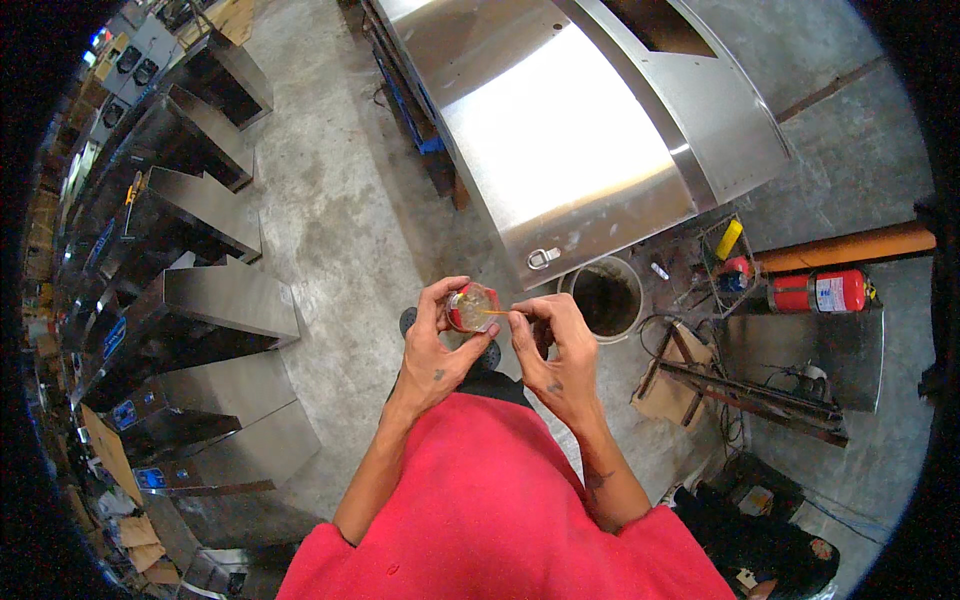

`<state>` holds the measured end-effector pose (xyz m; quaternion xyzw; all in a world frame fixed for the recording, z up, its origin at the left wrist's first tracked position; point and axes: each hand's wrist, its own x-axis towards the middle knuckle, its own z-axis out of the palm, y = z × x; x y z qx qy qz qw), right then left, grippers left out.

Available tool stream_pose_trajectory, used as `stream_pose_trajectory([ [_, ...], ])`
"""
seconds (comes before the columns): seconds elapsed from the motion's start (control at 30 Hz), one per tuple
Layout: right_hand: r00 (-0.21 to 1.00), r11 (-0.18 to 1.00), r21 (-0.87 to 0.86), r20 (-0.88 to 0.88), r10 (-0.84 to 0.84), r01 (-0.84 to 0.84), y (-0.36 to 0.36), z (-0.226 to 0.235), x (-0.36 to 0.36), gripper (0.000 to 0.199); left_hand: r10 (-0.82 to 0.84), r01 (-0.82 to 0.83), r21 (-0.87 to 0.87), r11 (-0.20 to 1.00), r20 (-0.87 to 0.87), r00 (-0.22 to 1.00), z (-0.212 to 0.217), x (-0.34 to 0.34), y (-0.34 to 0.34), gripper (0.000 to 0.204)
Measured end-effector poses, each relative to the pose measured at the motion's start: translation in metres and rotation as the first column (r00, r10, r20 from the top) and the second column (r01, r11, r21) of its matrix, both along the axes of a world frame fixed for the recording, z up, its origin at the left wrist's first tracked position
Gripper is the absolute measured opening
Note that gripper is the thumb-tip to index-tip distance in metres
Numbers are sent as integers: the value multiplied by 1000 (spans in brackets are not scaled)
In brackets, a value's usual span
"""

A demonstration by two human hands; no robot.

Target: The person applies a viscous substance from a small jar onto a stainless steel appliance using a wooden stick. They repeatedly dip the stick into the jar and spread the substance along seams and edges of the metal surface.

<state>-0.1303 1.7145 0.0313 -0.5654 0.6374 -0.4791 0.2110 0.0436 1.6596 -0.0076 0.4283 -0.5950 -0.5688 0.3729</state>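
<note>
My left hand [432, 352] is closed round a small clear jar [474, 306] with red on its sides, held in front of my red shirt. Its mouth faces up, and the contents look pale and are too small to make out. Between the thumb and fingers of my right hand [562, 352] is a thin orange-yellow stick [496, 312], pinched near one end. The stick's other end reaches over the jar's mouth and seems to go inside. Both hands are close together, well above the concrete floor.
Ahead lies a large shiny metal panel [570, 130] with a metal ring fitting [542, 259]. At its near corner stands a round bucket [640, 300]. To the right are a wire basket [708, 243] and a red fire extinguisher [800, 292]. Several metal housings [225, 305] line the left.
</note>
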Motion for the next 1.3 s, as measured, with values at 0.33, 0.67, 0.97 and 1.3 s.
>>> stream_pose_trajectory([
  [0.33,915,988,37,373,-152,149,6,-22,-17,10,26,-26,13,1000,0,1000,-5,-3,1,67],
  [0.67,931,931,9,0,-364,364,-47,-115,-102,18,59,-60,107,992,7,998,-5,3,3,65],
  [0.97,933,940,-76,-122,-339,331,-46,-131,-102,16,68,-68,60,996,6,998,-8,4,4,66],
  [1.3,933,939,-41,-111,-343,341,-47,-133,-101,17,67,-67,77,995,0,998,-11,3,1,67],
])
